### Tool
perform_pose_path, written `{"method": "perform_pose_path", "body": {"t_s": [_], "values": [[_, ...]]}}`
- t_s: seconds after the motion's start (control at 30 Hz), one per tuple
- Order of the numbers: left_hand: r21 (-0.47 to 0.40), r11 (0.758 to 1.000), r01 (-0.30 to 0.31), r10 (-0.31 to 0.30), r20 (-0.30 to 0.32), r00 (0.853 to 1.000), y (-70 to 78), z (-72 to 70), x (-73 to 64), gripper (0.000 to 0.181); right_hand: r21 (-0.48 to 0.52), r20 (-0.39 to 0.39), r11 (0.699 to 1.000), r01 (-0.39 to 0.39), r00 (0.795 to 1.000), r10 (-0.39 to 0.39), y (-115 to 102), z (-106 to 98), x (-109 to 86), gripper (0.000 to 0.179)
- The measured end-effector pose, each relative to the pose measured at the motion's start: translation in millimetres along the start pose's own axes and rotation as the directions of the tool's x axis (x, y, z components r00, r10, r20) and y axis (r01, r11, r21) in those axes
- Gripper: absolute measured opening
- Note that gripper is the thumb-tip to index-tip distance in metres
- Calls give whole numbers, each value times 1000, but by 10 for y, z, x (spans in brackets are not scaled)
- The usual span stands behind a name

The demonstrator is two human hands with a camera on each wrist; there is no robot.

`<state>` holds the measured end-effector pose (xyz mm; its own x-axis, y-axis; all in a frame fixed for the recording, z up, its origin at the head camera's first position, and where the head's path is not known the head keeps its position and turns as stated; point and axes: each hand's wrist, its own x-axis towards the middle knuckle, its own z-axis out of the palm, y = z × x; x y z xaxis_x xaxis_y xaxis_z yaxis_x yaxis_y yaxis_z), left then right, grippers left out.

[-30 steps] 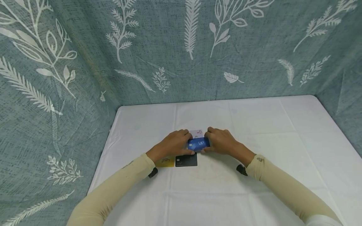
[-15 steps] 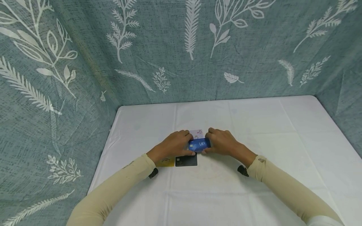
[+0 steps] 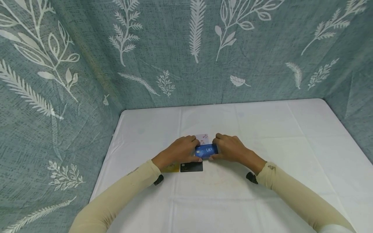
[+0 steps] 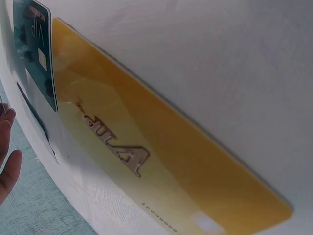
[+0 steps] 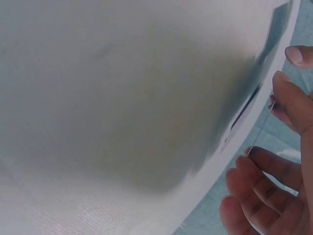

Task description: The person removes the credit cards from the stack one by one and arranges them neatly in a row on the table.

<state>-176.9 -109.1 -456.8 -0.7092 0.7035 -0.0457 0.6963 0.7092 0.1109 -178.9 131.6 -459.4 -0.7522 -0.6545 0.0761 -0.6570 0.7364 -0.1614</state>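
Observation:
Held by its two short ends between both hands is a blue VIP card (image 3: pixel 206 150). My left hand (image 3: pixel 182 150) grips the left end, thumb along the near side and fingers on the far side. At the other end, my right hand (image 3: pixel 231 148) pinches the card in the same way. The right wrist view catches the held card (image 5: pixel 261 128) edge-on, raised above the cloth. Beneath the left hand lie a black VIP card (image 3: pixel 191 167) and a gold VIP card (image 4: pixel 146 137), side by side. A pale pink patterned card (image 3: pixel 204 138) lies just beyond, partly covered by the blue one.
A white cloth (image 3: pixel 285 142) with fold creases covers the table. Teal curtains (image 3: pixel 175 42) printed with white leaves hang along the back and both sides. Small dark objects (image 3: pixel 251 178) sit under the wrists, by the sleeve cuffs.
Both hands have shifted slightly right and nearer with the blue card still between them. The left hand hides a bit more of the black card. The flat cards have not moved.

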Motion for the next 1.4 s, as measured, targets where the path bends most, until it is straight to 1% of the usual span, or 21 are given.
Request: {"method": "perform_pose_path", "body": {"t_s": [0.17,0.37,0.67,1.03,1.4], "values": [[1,1000,-3,3,0,1000,22,3,-10,65,-11,-13,1000,8,1000,-8,6,8,-25,64],[6,1000,-18,19,-17,1000,44,-1,-15,63,-1,-14,1000,8,1000,-9,-2,5,-48,64],[23,999,-39,40,-22,999,60,7,-26,63,6,-20,1000,10,1000,-10,-5,19,-81,65],[14,1000,-18,18,4,1000,92,29,-29,65,10,-21,1000,7,1000,-7,-30,8,-131,64],[34,999,-41,42,-30,999,117,46,-51,67,15,-16,1000,2,1000,-2,-47,-3,-167,65]]}}
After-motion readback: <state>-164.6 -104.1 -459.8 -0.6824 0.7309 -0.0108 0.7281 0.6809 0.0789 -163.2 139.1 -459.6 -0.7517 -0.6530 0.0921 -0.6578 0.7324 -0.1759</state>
